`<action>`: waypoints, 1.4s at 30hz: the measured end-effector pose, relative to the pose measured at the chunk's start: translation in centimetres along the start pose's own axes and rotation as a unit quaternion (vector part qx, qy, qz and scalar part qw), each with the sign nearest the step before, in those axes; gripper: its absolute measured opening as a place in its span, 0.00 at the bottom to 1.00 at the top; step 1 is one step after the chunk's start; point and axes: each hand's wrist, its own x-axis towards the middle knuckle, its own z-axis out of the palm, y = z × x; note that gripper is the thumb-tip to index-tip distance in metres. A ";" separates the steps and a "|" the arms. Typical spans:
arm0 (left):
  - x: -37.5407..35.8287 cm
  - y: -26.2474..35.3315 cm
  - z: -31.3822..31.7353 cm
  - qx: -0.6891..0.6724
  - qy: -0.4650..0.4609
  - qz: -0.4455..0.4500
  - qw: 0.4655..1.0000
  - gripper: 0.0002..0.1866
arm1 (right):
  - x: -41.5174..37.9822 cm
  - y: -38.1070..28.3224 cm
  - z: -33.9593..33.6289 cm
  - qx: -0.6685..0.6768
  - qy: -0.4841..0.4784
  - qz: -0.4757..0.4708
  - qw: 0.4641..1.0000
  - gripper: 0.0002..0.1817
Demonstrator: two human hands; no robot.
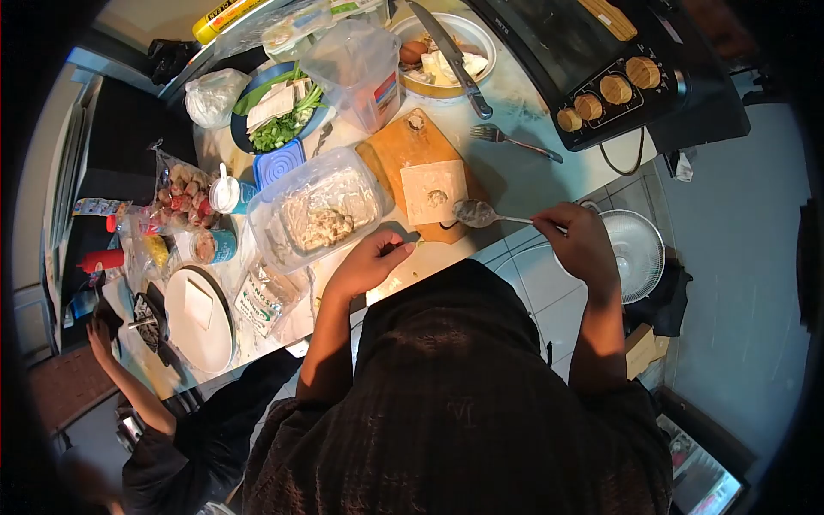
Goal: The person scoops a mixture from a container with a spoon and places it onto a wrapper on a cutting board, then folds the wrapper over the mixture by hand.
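I saw the right hand (582,245) gripping a spoon (477,213) at three o'clock of the wrapper (434,192), one dab of filling already placed, while the left hand (371,262) rested loosely curled beside the still-full tub (319,208).

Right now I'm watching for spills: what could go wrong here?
The right hand holds a spoon by its handle end over the wrapper on the cutting board; leftover filling could drip. The left hand rests by the filling tub, which sits near the counter's edge and might get nudged.
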 end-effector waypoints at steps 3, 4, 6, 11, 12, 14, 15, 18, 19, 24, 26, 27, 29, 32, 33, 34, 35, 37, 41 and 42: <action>-0.8 1.2 -0.3 0.008 0.003 0.003 1.000 0.15 | 0.2 -0.9 -0.4 0.015 -0.007 -0.010 1.000 0.07; -1.3 1.7 -0.5 0.014 0.006 -0.004 1.000 0.16 | 0.4 -1.3 -0.5 0.031 -0.014 -0.017 0.999 0.08; -2.7 2.4 -1.2 0.007 0.015 -0.013 1.000 0.17 | 0.6 -1.6 -0.7 0.090 -0.054 0.007 0.994 0.08; -7.1 1.8 -3.5 -0.044 0.068 -0.037 0.996 0.17 | 3.4 -4.7 0.2 0.220 -0.147 -0.023 0.964 0.10; -8.0 1.5 -4.0 -0.065 0.091 -0.045 0.993 0.17 | 4.3 -5.7 0.9 0.210 -0.166 -0.053 0.962 0.10; -9.7 0.3 -4.9 -0.116 0.134 -0.068 0.982 0.18 | 5.9 -8.2 2.8 0.196 -0.196 -0.111 0.954 0.12; -10.5 -0.1 -5.3 -0.120 0.142 -0.071 0.980 0.18 | 6.7 -9.3 4.2 0.195 -0.204 -0.116 0.952 0.12; -12.6 -1.0 -6.6 -0.230 0.214 -0.092 0.945 0.20 | 8.3 -12.7 8.5 0.111 -0.216 -0.221 0.945 0.11; -13.0 -1.2 -6.8 -0.233 0.218 -0.093 0.943 0.20 | 8.4 -14.0 9.8 0.123 -0.205 -0.246 0.939 0.11; -13.7 -1.7 -7.7 -0.252 0.365 -0.103 0.890 0.17 | 8.3 -17.7 13.1 0.102 -0.173 -0.327 0.923 0.10; -13.5 -2.0 -7.8 -0.246 0.415 -0.070 0.873 0.11 | 7.9 -18.6 13.6 0.097 -0.153 -0.345 0.921 0.10; -13.4 -1.8 -7.8 -0.247 0.418 -0.069 0.872 0.11 | 7.9 -18.9 13.7 0.093 -0.130 -0.360 0.919 0.10; -13.1 -1.4 -7.7 -0.172 0.438 -0.038 0.882 0.12 | 8.1 -19.4 13.4 0.068 -0.146 -0.373 0.914 0.10; -12.6 -1.7 -7.8 -0.146 0.431 -0.018 0.890 0.19 | 8.6 -19.7 13.5 0.025 -0.158 -0.398 0.903 0.09; -12.5 -1.8 -7.6 -0.138 0.424 -0.009 0.895 0.20 | 8.6 -19.7 13.5 0.008 -0.158 -0.409 0.899 0.08; -12.3 -1.7 -7.5 -0.137 0.427 -0.010 0.894 0.20 | 8.8 -19.8 13.4 0.007 -0.159 -0.409 0.898 0.08; -12.3 -1.6 -7.5 -0.138 0.427 -0.010 0.893 0.20 | 8.9 -20.1 13.0 0.007 -0.159 -0.438 0.885 0.08; -12.3 -1.2 -7.6 -0.196 0.406 -0.023 0.892 0.20 | 9.2 -20.4 13.0 0.006 -0.159 -0.465 0.871 0.08; -12.5 -1.0 -8.2 -0.239 0.389 -0.035 0.889 0.20 | 9.6 -20.8 13.1 0.010 -0.170 -0.500 0.849 0.09; -12.6 -1.0 -8.3 -0.246 0.380 -0.038 0.891 0.20 | 9.7 -21.0 13.0 -0.006 -0.191 -0.500 0.845 0.10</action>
